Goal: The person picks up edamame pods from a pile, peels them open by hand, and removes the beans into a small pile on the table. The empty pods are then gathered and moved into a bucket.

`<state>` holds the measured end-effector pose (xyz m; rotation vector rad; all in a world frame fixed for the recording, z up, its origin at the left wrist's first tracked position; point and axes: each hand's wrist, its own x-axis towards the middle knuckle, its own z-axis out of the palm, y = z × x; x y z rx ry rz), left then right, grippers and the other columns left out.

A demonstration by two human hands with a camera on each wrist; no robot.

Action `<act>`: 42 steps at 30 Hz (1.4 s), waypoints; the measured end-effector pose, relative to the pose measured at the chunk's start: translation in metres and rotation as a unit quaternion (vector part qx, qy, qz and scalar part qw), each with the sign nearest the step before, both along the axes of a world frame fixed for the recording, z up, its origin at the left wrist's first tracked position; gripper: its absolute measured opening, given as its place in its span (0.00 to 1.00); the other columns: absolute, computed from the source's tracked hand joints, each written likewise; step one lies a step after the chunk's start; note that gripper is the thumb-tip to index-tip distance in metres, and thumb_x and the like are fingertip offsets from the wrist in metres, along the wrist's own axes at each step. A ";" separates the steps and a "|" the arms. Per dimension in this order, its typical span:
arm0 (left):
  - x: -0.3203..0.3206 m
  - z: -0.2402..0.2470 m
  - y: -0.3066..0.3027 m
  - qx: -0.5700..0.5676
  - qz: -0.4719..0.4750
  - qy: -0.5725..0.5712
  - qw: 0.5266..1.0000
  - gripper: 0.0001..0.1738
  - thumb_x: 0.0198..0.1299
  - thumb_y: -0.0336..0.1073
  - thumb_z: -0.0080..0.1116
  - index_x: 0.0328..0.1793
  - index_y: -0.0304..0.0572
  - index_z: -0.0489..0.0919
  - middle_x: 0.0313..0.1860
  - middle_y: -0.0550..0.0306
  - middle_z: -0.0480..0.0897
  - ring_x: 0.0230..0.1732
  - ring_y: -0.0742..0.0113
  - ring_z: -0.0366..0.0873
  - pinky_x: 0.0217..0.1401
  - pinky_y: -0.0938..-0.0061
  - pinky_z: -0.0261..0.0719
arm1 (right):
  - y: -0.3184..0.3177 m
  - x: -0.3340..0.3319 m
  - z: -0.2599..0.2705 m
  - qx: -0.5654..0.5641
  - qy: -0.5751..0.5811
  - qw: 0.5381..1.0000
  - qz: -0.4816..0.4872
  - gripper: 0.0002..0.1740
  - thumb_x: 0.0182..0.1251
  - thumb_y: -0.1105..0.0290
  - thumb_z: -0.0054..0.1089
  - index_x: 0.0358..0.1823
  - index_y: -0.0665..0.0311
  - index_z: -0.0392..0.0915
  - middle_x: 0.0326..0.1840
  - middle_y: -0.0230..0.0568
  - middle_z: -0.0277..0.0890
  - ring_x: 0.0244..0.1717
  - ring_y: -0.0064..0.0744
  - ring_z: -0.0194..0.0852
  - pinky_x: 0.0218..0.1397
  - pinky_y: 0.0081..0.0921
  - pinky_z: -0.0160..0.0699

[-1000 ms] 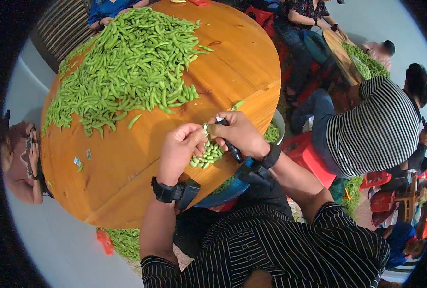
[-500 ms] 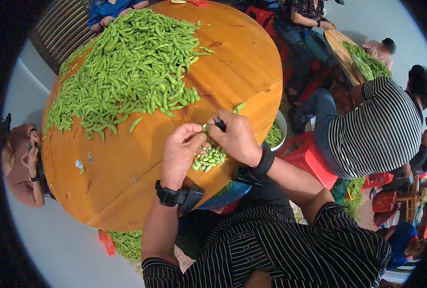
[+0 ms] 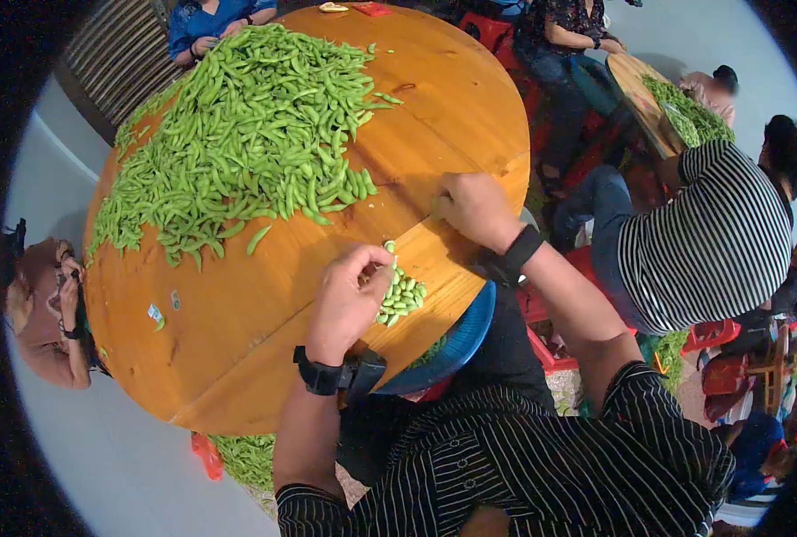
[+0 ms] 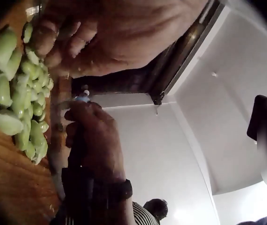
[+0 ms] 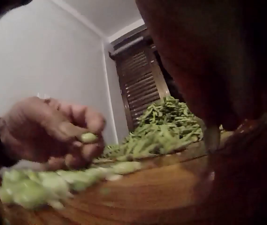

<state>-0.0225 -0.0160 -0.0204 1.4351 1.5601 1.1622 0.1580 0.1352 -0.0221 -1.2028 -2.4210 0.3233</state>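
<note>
My left hand [image 3: 349, 300] pinches a shelled green soybean [image 5: 87, 137] between thumb and forefinger, just above a small heap of shelled soybeans [image 3: 404, 295] near the table's edge. Apart from it, farther right, my right hand [image 3: 481, 210] is low over the wooden table [image 3: 237, 345] with curled fingers. A dark handle-like tool [image 4: 77, 143] runs along its palm in the left wrist view; its working end is hidden. At the right fingertips, a blurred pale green pod [image 5: 212, 137] shows in the right wrist view.
A large pile of soybean pods [image 3: 255, 143] covers the table's far left. A blue basin [image 3: 457, 345] sits below the near edge. Two small labels [image 3: 156, 313] lie at left. A person in a striped shirt [image 3: 703, 237] sits on my right; another in blue [image 3: 210, 27] sits across.
My right hand has left my left hand and moved right and outward, over the spot where a single pod lay. My left hand has stayed by the heap, holding a bean.
</note>
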 end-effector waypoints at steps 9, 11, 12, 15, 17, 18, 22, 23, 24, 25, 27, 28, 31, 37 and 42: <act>0.008 0.005 -0.001 -0.004 -0.023 0.084 0.996 0.09 0.59 0.32 0.61 0.41 0.34 0.81 0.34 0.56 0.83 0.36 0.71 0.79 0.42 0.76 0.76 | -0.019 -0.021 0.011 0.071 -0.031 0.994 0.083 0.10 0.59 0.64 0.54 0.36 0.62 0.74 0.25 0.55 0.77 0.28 0.54 0.78 0.30 0.47 0.76; 0.007 0.011 -0.001 -0.018 -0.023 0.075 0.997 0.09 0.60 0.32 0.61 0.42 0.34 0.81 0.34 0.56 0.83 0.36 0.72 0.79 0.42 0.76 0.76 | -0.013 -0.021 0.011 0.050 -0.036 0.994 0.086 0.10 0.60 0.64 0.54 0.37 0.63 0.73 0.24 0.56 0.77 0.27 0.55 0.78 0.29 0.47 0.76; 0.006 0.013 -0.001 -0.032 -0.025 0.062 0.997 0.09 0.60 0.32 0.61 0.43 0.35 0.81 0.34 0.57 0.83 0.36 0.72 0.79 0.41 0.76 0.76 | -0.006 -0.015 0.013 0.031 -0.072 0.995 0.057 0.10 0.59 0.65 0.54 0.37 0.64 0.73 0.24 0.56 0.76 0.27 0.56 0.78 0.31 0.48 0.76; -0.014 -0.009 0.009 -0.014 0.002 -0.014 1.000 0.09 0.59 0.29 0.59 0.44 0.35 0.80 0.36 0.53 0.83 0.38 0.67 0.79 0.42 0.73 0.76 | 0.006 -0.001 0.009 -0.002 -0.070 0.997 0.016 0.10 0.59 0.67 0.53 0.38 0.65 0.72 0.24 0.58 0.76 0.28 0.58 0.78 0.33 0.48 0.75; -0.032 -0.004 0.022 0.078 0.048 0.106 0.990 0.10 0.57 0.28 0.59 0.45 0.37 0.79 0.36 0.51 0.82 0.38 0.61 0.79 0.42 0.70 0.77 | 0.001 0.001 0.013 -0.058 0.005 0.998 0.018 0.08 0.58 0.70 0.51 0.36 0.66 0.70 0.27 0.59 0.76 0.32 0.61 0.77 0.36 0.49 0.74; -0.042 -0.002 0.029 0.166 0.091 0.222 0.957 0.12 0.55 0.26 0.58 0.46 0.38 0.79 0.37 0.49 0.81 0.39 0.55 0.79 0.42 0.67 0.77 | -0.004 -0.001 0.016 -0.058 0.005 0.998 0.019 0.08 0.58 0.70 0.51 0.36 0.66 0.70 0.27 0.59 0.76 0.32 0.61 0.77 0.36 0.49 0.74; -0.074 -0.013 0.045 0.070 0.123 0.348 0.927 0.15 0.50 0.24 0.57 0.46 0.44 0.79 0.39 0.46 0.77 0.40 0.45 0.77 0.41 0.60 0.76 | -0.019 -0.022 0.016 -0.116 0.058 0.987 0.100 0.08 0.57 0.71 0.52 0.37 0.67 0.70 0.31 0.57 0.76 0.37 0.60 0.76 0.38 0.47 0.74; -0.077 -0.016 0.048 0.050 0.123 0.358 0.924 0.15 0.49 0.24 0.58 0.45 0.45 0.79 0.39 0.46 0.76 0.41 0.44 0.77 0.42 0.58 0.75 | -0.017 -0.027 0.002 -0.065 0.016 0.990 0.123 0.09 0.56 0.71 0.54 0.37 0.66 0.71 0.31 0.55 0.76 0.36 0.59 0.76 0.38 0.47 0.74; -0.077 -0.014 0.050 0.030 0.123 0.369 0.921 0.15 0.48 0.24 0.58 0.43 0.47 0.79 0.40 0.46 0.75 0.42 0.42 0.76 0.42 0.56 0.75 | -0.020 -0.034 0.003 -0.012 -0.026 0.989 0.145 0.10 0.55 0.70 0.56 0.38 0.65 0.71 0.30 0.54 0.76 0.35 0.58 0.76 0.38 0.47 0.74; -0.076 -0.014 0.049 0.030 0.123 0.370 0.920 0.15 0.48 0.24 0.58 0.43 0.47 0.79 0.40 0.46 0.75 0.42 0.42 0.76 0.42 0.56 0.75 | -0.024 -0.038 0.007 0.019 -0.061 0.986 0.156 0.10 0.55 0.68 0.58 0.37 0.63 0.73 0.30 0.49 0.76 0.35 0.53 0.77 0.35 0.45 0.75; -0.074 -0.013 0.047 0.086 0.121 0.409 0.900 0.12 0.46 0.24 0.61 0.38 0.45 0.77 0.37 0.47 0.72 0.39 0.45 0.75 0.39 0.56 0.74 | -0.026 -0.052 0.007 0.047 -0.033 0.984 0.166 0.09 0.55 0.69 0.57 0.37 0.62 0.73 0.30 0.48 0.75 0.35 0.51 0.78 0.33 0.44 0.75; -0.074 -0.013 0.046 0.085 0.121 0.410 0.900 0.12 0.46 0.24 0.61 0.38 0.45 0.77 0.37 0.47 0.72 0.39 0.45 0.75 0.39 0.56 0.74 | -0.027 -0.057 0.006 0.076 -0.006 0.981 0.176 0.07 0.56 0.69 0.57 0.36 0.62 0.74 0.30 0.46 0.75 0.35 0.49 0.78 0.31 0.43 0.76; -0.067 -0.005 0.039 0.103 0.119 0.433 0.887 0.13 0.44 0.25 0.63 0.37 0.45 0.77 0.38 0.47 0.73 0.40 0.46 0.74 0.40 0.56 0.73 | -0.028 -0.071 0.003 0.083 0.003 0.973 0.214 0.06 0.57 0.71 0.55 0.35 0.62 0.74 0.31 0.46 0.73 0.33 0.49 0.78 0.29 0.42 0.76; -0.061 0.000 0.024 0.060 0.104 0.419 0.900 0.11 0.46 0.28 0.64 0.36 0.44 0.76 0.35 0.48 0.75 0.38 0.44 0.75 0.39 0.56 0.73 | -0.048 -0.061 0.005 0.032 -0.027 0.955 0.294 0.05 0.57 0.74 0.54 0.35 0.64 0.73 0.34 0.51 0.74 0.36 0.52 0.78 0.33 0.44 0.77; -0.030 0.032 0.011 -0.069 0.129 0.075 0.986 0.05 0.59 0.31 0.59 0.41 0.41 0.77 0.31 0.55 0.80 0.29 0.66 0.79 0.28 0.76 0.77 | -0.054 -0.040 0.016 -0.090 0.081 0.964 0.236 0.07 0.57 0.73 0.52 0.36 0.67 0.74 0.34 0.55 0.77 0.35 0.61 0.76 0.39 0.48 0.76</act>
